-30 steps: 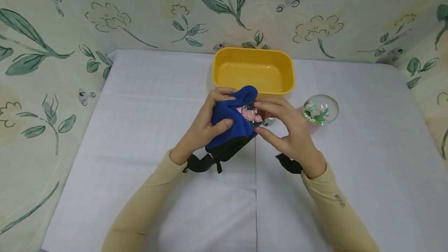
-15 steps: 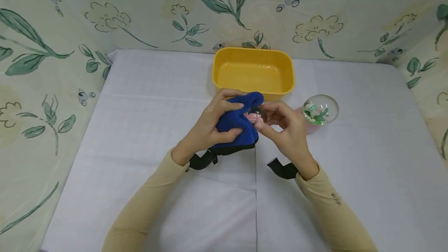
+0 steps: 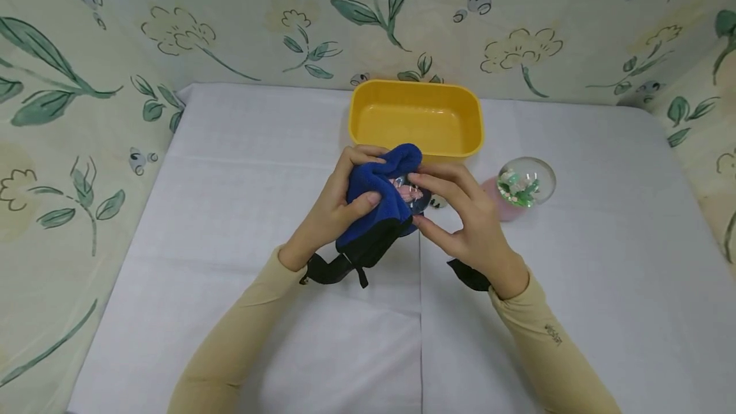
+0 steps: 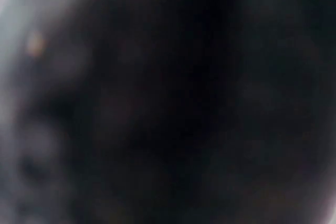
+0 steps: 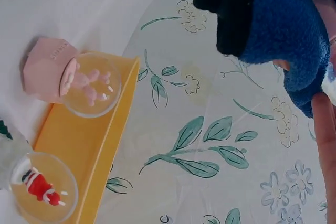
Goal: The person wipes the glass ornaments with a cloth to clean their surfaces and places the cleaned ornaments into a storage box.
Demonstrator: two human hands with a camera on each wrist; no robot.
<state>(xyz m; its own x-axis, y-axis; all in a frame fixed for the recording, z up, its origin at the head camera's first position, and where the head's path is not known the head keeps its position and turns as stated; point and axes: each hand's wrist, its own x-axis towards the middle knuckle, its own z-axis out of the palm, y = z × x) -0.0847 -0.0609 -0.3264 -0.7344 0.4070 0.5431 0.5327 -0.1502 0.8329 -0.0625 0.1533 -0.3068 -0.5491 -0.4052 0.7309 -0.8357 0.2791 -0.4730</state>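
In the head view, my left hand (image 3: 336, 200) grips a blue plush cloth (image 3: 374, 187) with a black border, its thumb lying on the folds. The cloth wraps a snow globe (image 3: 409, 191) with a pink figure inside its clear dome. My right hand (image 3: 468, 216) holds the exposed side of the dome between fingers and thumb. In the right wrist view, a finger (image 5: 325, 145) touches the cloth's edge, and the globe's pink base (image 5: 328, 17) shows at the right. Dark blur fills the left wrist view, so my left hand does not show there.
A yellow basin (image 3: 414, 85) stands behind my hands. Right of them is a globe with green and white decoration (image 3: 520, 187) on a pink base. The right wrist view shows globes with a pink figure (image 5: 89, 85) and a red figure (image 5: 39, 187) near the basin.
The cloth and globe turned and shifted right, then came back left, tilting the black border toward the front. My right fingers bunched at the dome, then spread wider around it.
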